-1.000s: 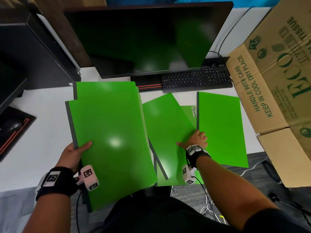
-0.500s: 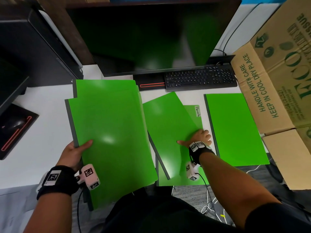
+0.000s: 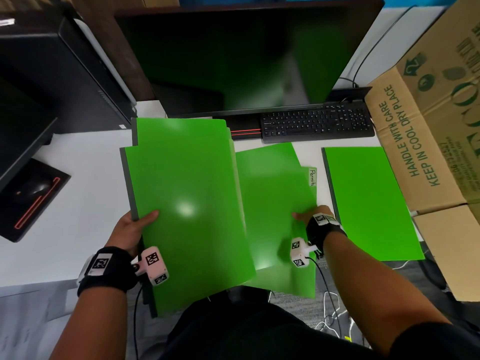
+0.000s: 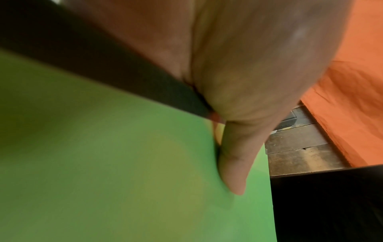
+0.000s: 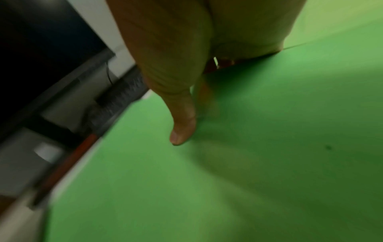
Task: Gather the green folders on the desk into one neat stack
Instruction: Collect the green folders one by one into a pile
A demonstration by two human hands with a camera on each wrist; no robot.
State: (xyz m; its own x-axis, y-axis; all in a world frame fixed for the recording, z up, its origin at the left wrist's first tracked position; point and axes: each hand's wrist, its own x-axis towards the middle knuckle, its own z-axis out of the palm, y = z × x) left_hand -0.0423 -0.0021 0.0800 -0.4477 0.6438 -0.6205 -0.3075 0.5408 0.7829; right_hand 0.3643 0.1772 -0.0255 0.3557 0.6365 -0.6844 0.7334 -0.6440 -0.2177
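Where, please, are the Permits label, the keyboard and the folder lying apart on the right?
Permits label (image 3: 313, 177): head view, middle of the white tab.
Keyboard (image 3: 317, 123): head view, centre of the keys.
Right folder (image 3: 368, 203): head view, middle of its green cover.

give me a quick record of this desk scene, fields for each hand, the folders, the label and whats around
left hand: left hand grips the big folder stack at its left edge, thumb on top
right hand: right hand holds the middle folders, thumb on top
loose folder: lone folder flat on the desk, apart, to the right
label: tab reads "Permits"
around: keyboard, monitor, cardboard box
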